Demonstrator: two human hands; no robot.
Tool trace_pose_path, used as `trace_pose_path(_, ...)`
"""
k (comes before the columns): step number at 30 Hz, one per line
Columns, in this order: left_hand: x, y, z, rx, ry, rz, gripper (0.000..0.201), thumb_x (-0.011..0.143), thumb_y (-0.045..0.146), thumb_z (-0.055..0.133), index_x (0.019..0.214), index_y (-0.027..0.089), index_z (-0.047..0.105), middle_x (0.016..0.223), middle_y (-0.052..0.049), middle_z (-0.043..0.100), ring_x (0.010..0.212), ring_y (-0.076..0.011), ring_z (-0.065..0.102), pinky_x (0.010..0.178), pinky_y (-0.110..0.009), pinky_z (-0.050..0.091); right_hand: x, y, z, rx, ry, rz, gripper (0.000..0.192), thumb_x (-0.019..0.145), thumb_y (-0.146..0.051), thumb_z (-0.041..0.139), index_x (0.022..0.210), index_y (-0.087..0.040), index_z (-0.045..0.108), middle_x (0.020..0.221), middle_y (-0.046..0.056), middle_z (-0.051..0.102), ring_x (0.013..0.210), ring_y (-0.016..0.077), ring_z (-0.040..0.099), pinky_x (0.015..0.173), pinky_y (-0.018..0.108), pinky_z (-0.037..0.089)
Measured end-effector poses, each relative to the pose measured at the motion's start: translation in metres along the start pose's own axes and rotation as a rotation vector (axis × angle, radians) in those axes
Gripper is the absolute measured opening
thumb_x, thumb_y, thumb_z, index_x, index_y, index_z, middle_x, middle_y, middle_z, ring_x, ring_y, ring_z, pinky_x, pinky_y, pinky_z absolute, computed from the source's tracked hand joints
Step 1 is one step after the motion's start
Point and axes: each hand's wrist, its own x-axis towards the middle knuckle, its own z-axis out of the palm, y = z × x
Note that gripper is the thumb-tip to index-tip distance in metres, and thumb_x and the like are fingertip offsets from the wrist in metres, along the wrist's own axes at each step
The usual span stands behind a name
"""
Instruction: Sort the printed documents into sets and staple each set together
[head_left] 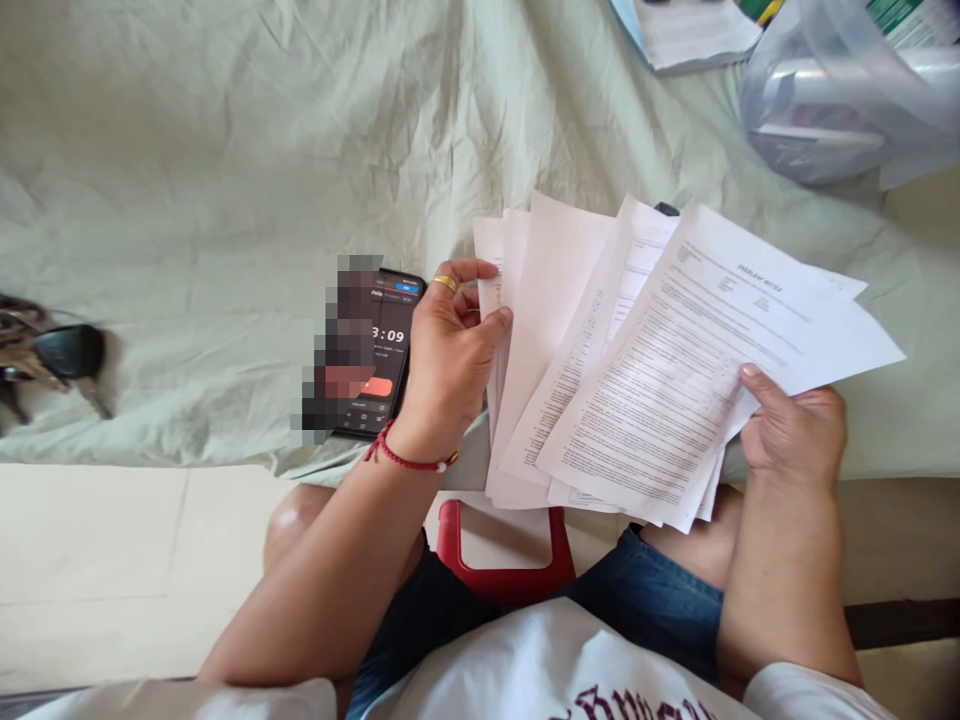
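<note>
Papers point(675, 370), thin printed sheets, are fanned out above the lap, not yet squared into one stack. The left hand point(450, 365) pinches the leftmost sheets between thumb and fingers; the right hand point(791, 430) grips the fan's lower right corner. A glossy phone point(379, 350) lies on the wrinkled pale sheet point(225, 180), with keys point(52, 355) well apart.

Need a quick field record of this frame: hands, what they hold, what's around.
left hand: pinches the left edge of the fanned sheets
right hand: grips the lower right corner of the sheets
sheets: printed paper, fanned out, held over the cloth edge
phone: flat on the cloth, beside the left hand, screen lit
keys: far left on the cloth
cloth: pale green, wrinkled
plastic bag: top right
stool: red, under the person
</note>
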Motion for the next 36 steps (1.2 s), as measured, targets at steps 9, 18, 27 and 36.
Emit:
trace_pose_path(9, 0.0024, 0.0008, -0.001, 0.01, 0.077, 0.126, 0.057, 0.079, 0.017, 0.089, 0.123, 0.03, 0.056, 0.084, 0.003, 0.064, 0.075, -0.0183, 0.068, 0.066, -0.029, 0.054, -0.0013, 0.0008, 0.0027, 0.0, -0.001, 0.009, 0.053, 0.053, -0.018, 0.096, 0.106, -0.017, 0.087, 0.12, 0.007, 0.085, 0.123, 0.0287, 0.079, 0.126, 0.05, 0.054)
trace_pose_path(18, 0.0047, 0.0029, -0.0077, 0.018, 0.073, 0.039, 0.053, 0.075, 0.008, 0.079, 0.12, 0.026, 0.057, 0.085, 0.002, 0.068, 0.072, -0.0175, 0.068, 0.064, -0.028, 0.052, 0.0004, 0.0011, 0.005, 0.01, 0.039, 0.002, 0.053, 0.051, -0.018, 0.097, 0.103, -0.015, 0.087, 0.115, 0.008, 0.086, 0.12, 0.0288, 0.08, 0.123, 0.049, 0.056)
trace_pose_path(27, -0.0009, 0.0085, -0.0025, 0.047, 0.029, 0.144, 0.043, 0.08, 0.01, 0.083, 0.116, 0.026, 0.065, 0.079, 0.003, 0.065, 0.071, -0.0181, 0.065, 0.061, -0.029, 0.049, -0.0033, -0.0007, 0.0068, 0.015, -0.008, 0.021, 0.05, 0.054, -0.021, 0.097, 0.103, -0.015, 0.087, 0.118, 0.009, 0.085, 0.119, 0.0282, 0.08, 0.125, 0.048, 0.054)
trace_pose_path(36, 0.0023, 0.0012, -0.0086, 0.081, -0.011, -0.03, 0.021, 0.09, 0.019, 0.082, 0.109, 0.023, 0.073, 0.08, 0.0, 0.066, 0.067, -0.0168, 0.063, 0.061, -0.028, 0.048, -0.0024, 0.0005, 0.0044, 0.017, 0.005, 0.005, 0.05, 0.055, -0.02, 0.097, 0.103, -0.014, 0.087, 0.119, 0.01, 0.084, 0.116, 0.027, 0.081, 0.125, 0.048, 0.054)
